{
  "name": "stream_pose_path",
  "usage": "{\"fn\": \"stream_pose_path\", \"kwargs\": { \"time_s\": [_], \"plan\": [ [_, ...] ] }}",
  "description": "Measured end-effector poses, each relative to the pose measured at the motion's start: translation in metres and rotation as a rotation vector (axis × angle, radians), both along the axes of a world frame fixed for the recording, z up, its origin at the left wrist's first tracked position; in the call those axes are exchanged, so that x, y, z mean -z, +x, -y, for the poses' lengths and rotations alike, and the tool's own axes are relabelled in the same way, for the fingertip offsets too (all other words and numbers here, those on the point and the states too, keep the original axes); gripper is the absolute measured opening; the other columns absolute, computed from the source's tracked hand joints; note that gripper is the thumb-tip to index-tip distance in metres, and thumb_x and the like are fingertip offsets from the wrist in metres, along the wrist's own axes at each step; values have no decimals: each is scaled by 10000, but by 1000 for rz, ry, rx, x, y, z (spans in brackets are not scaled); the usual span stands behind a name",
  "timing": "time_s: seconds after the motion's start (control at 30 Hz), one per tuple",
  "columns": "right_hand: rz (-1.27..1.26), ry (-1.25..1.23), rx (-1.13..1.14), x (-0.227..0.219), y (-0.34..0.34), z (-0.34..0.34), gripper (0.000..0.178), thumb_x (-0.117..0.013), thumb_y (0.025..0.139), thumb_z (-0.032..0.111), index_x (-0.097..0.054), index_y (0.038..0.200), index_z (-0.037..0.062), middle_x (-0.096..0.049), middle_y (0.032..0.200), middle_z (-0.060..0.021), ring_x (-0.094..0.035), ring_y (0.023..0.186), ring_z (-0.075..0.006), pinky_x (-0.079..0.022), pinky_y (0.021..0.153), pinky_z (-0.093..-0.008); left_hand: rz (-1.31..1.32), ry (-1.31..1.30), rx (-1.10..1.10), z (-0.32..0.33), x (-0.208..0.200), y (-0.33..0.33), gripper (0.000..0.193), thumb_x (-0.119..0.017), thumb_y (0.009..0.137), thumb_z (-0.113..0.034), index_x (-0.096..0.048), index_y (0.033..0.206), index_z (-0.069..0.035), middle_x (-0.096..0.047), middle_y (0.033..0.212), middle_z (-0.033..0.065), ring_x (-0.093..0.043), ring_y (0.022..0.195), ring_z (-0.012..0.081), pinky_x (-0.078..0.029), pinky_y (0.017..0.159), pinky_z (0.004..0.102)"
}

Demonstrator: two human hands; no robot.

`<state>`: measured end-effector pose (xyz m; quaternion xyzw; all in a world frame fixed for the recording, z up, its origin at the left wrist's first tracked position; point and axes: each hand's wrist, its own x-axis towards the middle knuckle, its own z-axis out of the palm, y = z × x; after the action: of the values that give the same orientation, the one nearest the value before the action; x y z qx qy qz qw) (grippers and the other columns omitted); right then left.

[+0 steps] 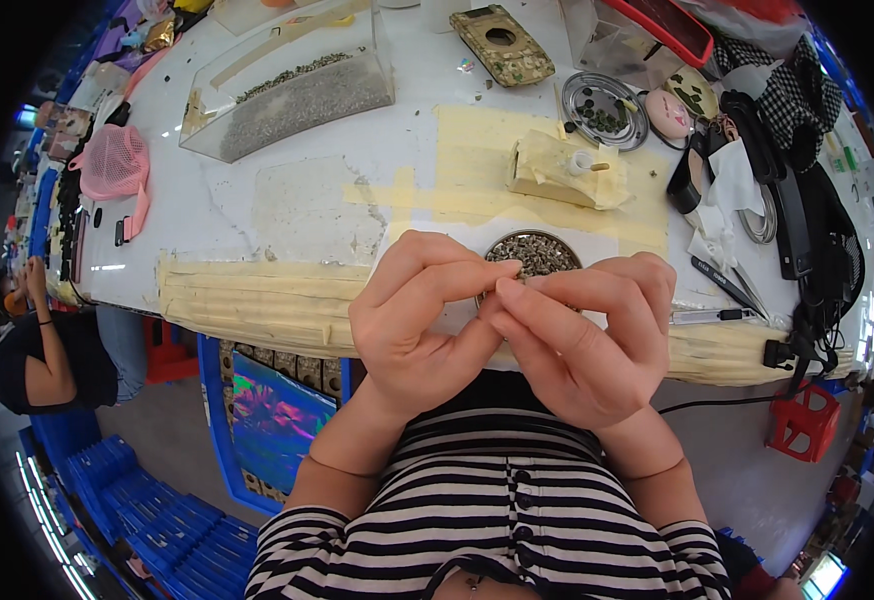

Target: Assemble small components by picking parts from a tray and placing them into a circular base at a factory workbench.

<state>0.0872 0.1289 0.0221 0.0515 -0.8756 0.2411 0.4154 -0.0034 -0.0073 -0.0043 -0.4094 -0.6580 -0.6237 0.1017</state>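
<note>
My left hand (pixel 412 315) and my right hand (pixel 597 335) meet at the table's front edge, fingertips pinched close together. Whatever sits between the fingertips is too small to make out. Just behind them stands a round dish (pixel 534 234) full of small metallic pieces, partly hidden by my fingers. Beyond the dish, a block wrapped in pale tape (pixel 557 175) carries a white ring and a short peg. Farther back lies a camouflage-patterned case (pixel 503 45) with a round hole in it.
A clear bin (pixel 302 120) of small grey pieces stands at the back left, near a pink mesh item (pixel 115 162). To the right are a lidded round tin (pixel 605 110), tweezers (pixel 725 285) and black straps (pixel 787 220). Blue trays (pixel 162 500) and another person (pixel 52 350) are at left.
</note>
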Motion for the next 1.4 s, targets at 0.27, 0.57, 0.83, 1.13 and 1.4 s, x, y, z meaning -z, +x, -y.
{"fn": "stream_pose_path", "kwargs": {
  "time_s": [0.27, 0.57, 0.83, 1.13, 1.4],
  "plan": [
    [170, -520, -106, 7, -4, -2, 246, -810, 706, 66, -768, 948, 82, -674, 776, -13, -579, 707, -174, -409, 673, -297, 19, 70, 52, 2, -2, 0, 270, -769, 713, 97, -738, 962, -3, -654, 824, 74, -610, 723, 171, -480, 625, 269],
    [-25, -39, 43, 4, -2, 1, 273, -824, 683, 88, -765, 949, 96, -679, 812, 8, -561, 707, -151, -385, 691, -290, -52, 2, -48, -1, 0, 1, 252, -771, 706, 92, -734, 936, -4, -652, 819, 76, -612, 710, 189, -479, 612, 272],
    [96, -314, -31, 7, -2, -1, 272, -824, 690, 74, -769, 957, 79, -684, 808, -5, -570, 720, -161, -400, 703, -292, 60, 41, 17, 1, -1, -1, 235, -771, 721, 86, -735, 936, -3, -653, 819, 80, -613, 717, 168, -477, 618, 261],
    [251, -743, -158, 9, -1, -3, 208, -795, 729, 43, -768, 935, 56, -685, 796, -36, -586, 728, -181, -424, 693, -289, -71, 42, -37, -2, -1, 2, 241, -776, 711, 84, -735, 930, -9, -645, 811, 68, -606, 703, 180, -477, 607, 274],
    [1, -33, 17, 5, -1, 3, 312, -822, 671, 72, -765, 978, 84, -674, 825, 21, -552, 710, -148, -379, 673, -303, 2, -5, -39, -1, 1, 0, 230, -765, 707, 92, -727, 916, 5, -646, 805, 86, -608, 689, 182, -478, 603, 261]
  ]
}}
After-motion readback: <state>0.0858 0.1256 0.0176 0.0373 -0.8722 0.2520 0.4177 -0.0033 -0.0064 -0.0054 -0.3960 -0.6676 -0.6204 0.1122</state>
